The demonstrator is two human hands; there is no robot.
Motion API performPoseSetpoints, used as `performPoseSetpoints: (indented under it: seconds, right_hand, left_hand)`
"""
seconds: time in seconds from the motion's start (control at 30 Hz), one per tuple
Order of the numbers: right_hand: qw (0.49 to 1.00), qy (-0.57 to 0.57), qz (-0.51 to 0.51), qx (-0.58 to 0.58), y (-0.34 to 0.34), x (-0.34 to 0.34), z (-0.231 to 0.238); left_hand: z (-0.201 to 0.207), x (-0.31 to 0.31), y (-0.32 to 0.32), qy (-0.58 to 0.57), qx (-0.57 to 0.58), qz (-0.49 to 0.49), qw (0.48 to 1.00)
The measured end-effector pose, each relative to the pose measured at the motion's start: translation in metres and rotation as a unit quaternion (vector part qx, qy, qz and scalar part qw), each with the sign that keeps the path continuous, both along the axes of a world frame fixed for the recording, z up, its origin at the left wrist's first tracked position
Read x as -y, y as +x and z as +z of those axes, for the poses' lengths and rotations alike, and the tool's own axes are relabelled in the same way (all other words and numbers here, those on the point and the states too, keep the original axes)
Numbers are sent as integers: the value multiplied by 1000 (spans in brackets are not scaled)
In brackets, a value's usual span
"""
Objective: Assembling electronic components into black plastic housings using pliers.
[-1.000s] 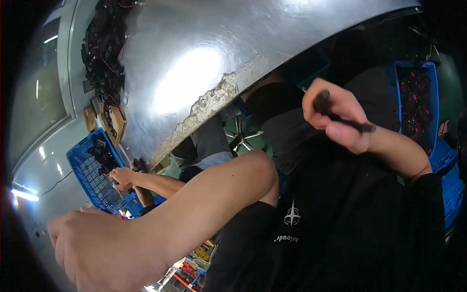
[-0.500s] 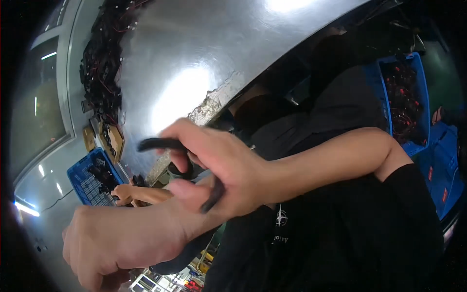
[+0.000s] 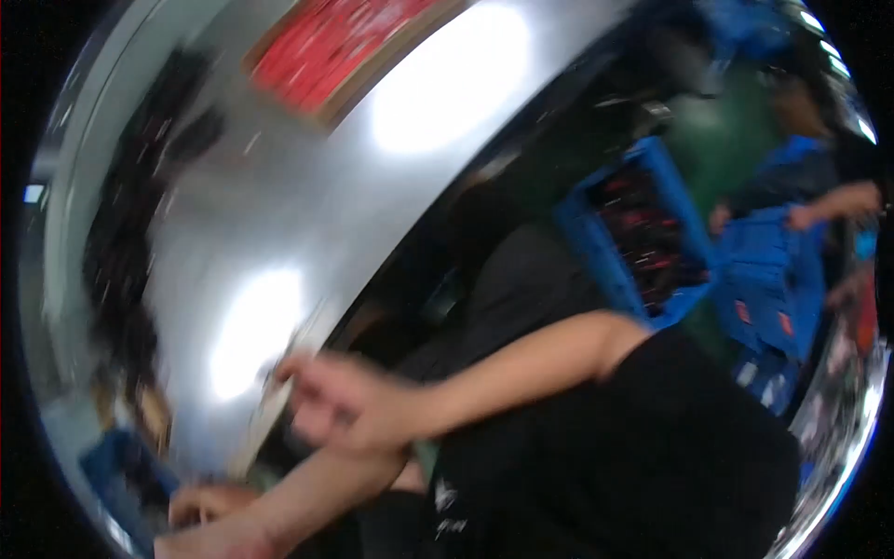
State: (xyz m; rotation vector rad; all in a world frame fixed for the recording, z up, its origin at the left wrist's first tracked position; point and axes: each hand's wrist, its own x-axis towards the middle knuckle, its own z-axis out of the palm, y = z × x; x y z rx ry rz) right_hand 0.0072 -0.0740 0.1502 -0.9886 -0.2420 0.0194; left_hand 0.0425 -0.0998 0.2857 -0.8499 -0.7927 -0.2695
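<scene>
frame blurred – right hand point(image 3: 345, 405) grip unreadable; left hand point(image 3: 219, 536) cut off, grip unclear.

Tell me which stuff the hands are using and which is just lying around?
In use:
right hand, at the steel table's near edge
left hand, low beside it
too blurred to see anything held

Lying around:
blue crate of dark and red parts
red things
black pile

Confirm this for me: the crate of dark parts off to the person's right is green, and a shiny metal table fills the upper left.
Not quite. In the head view the crate of dark parts is blue, not green. The rest holds: it sits to the person's right, and the shiny metal table fills the upper left.
</scene>
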Motion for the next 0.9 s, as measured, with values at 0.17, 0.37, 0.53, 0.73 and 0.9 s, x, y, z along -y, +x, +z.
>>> performPoseSetpoints:
  seconds: [0.17,0.37,0.53,0.73,0.9]
  right_hand:
    - [995,-82,60,-1,-1,-30,-64]
    - [920,-385,60,36,-17,56,-108]
    - [918,-395,-27,28,-6,96,-114]
    - [924,-354,-84,-118,-23,144,-104]
    - [956,-257,-129,-48,-13,138,-113]
  left_hand:
    - [28,59,-6,-142,60,-196,969]
    - [-32,-87,89,-162,154,-324,919]
    - [-120,-64,81,-516,-33,-354,779]
    - [-230,-91,58,-768,-313,-241,504]
    - [-280,-152,32,-839,-441,-91,305]
